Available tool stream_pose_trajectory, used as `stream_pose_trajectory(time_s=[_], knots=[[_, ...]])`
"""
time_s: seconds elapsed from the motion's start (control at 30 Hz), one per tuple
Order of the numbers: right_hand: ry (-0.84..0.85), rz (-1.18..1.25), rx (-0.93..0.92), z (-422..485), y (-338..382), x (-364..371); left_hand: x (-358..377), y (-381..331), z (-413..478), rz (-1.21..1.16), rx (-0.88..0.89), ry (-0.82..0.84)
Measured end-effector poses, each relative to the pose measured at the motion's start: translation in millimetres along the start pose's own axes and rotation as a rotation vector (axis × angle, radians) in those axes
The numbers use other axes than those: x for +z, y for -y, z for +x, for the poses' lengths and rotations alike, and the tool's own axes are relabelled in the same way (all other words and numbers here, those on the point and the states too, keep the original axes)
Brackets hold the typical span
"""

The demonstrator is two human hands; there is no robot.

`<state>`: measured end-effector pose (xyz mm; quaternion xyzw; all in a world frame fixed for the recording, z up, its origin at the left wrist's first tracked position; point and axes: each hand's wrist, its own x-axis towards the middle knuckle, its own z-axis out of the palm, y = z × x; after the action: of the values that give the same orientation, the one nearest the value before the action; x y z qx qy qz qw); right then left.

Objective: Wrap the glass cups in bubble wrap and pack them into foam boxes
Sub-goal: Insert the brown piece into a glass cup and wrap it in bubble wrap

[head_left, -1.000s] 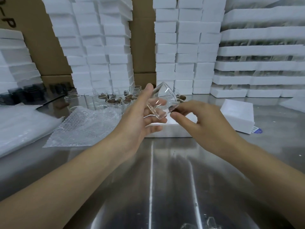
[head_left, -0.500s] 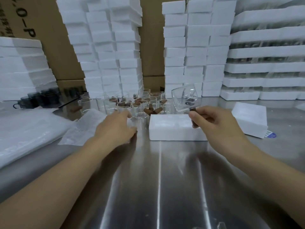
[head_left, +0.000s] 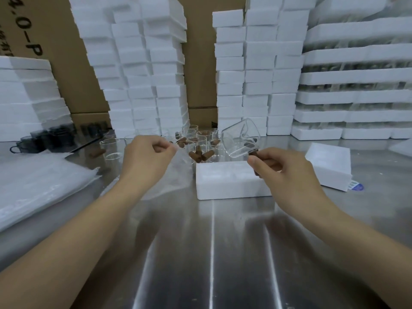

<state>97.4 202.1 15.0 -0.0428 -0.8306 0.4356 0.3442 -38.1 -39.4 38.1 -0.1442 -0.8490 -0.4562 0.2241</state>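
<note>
Right hand point(head_left: 283, 172): clenched round the brown handle point(head_left: 253, 154) of one glass cup point(head_left: 240, 139), thumb on top, fingers curled under. The cup is off the table, tilted well off vertical, just above the far edge of the foam box point(head_left: 227, 181). Can't tell which end is the mouth because the glass is too clear.

Left hand point(head_left: 147, 157): fingers curled, pinching the top edge of a bubble wrap sheet point(head_left: 174, 175). The sheet hangs from the pinch down to the metal table point(head_left: 211, 253), just left of the foam box. It is blurred, so its outline is vague.

The hands are apart, and the cup and wrap are not touching.

The foam box is white and lies flat in the middle of the table, between the two hands and a bit beyond them. Its top looks flat; can't tell whether a lid is on.

A second foam block point(head_left: 327, 166) lies to the right, apart from the box, with a blue label point(head_left: 355, 186) at its near corner.

Behind the foam box a group of clear cups point(head_left: 200, 139) with brown handles stands on the table, packed close together. More stand to the left of the group, partly hidden by the left hand.

At far left there is a flat pile of plastic sheets point(head_left: 33, 186), with a row of dark cups point(head_left: 51, 137) behind it.

Along the back are tall foam stacks point(head_left: 245, 74), with cardboard cartons point(head_left: 66, 63) behind them.
</note>
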Motion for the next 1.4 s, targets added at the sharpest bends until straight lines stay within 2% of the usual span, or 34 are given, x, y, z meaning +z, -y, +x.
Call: stream_pose_trajectory(time_s=[0.2,0.3,0.5,0.63,0.77,0.87,0.93,1.07,1.13,1.27,1.4], knots=[[0.182,0.153,-0.088,-20.2,21.4,15.9,-2.1,-31.1,-18.0,-0.213,0.17,-0.136],[0.222,0.143,-0.078,-27.4,25.3,23.1,-2.3,-47.8,-33.1,-0.25,0.333,-0.194],[0.171,0.116,0.012,-25.7,28.1,23.4,4.0,-67.8,-62.9,-0.042,0.777,-0.186],[0.148,0.178,0.09,-21.9,25.4,22.7,19.2,-70.1,-81.5,-0.006,0.895,-0.102],[0.175,0.522,0.301,-19.8,25.2,23.9,25.6,-73.3,-90.4,-0.095,0.891,0.035],[0.265,0.722,0.329,-17.5,25.7,21.0,23.4,-75.8,-92.5,-0.15,0.887,0.067],[0.293,0.79,0.332,-14.9,24.8,19.2,18.6,-76.4,-88.3,-0.191,0.885,0.016],[0.238,0.684,0.32,-12.9,20.8,17.1,6.4,-70.1,-66.3,-0.182,0.724,-0.14],[0.243,0.608,0.266,-14.4,20.2,16.8,3.2,-62.0,-56.0,-0.201,0.595,-0.146],[0.211,0.506,0.234,-13.7,16.6,16.5,-0.2,-53.2,-42.3,-0.231,0.388,-0.007],[0.195,0.522,0.253,-11.4,19.3,12.7,-0.8,-52.7,-36.1,-0.43,0.24,0.211]])
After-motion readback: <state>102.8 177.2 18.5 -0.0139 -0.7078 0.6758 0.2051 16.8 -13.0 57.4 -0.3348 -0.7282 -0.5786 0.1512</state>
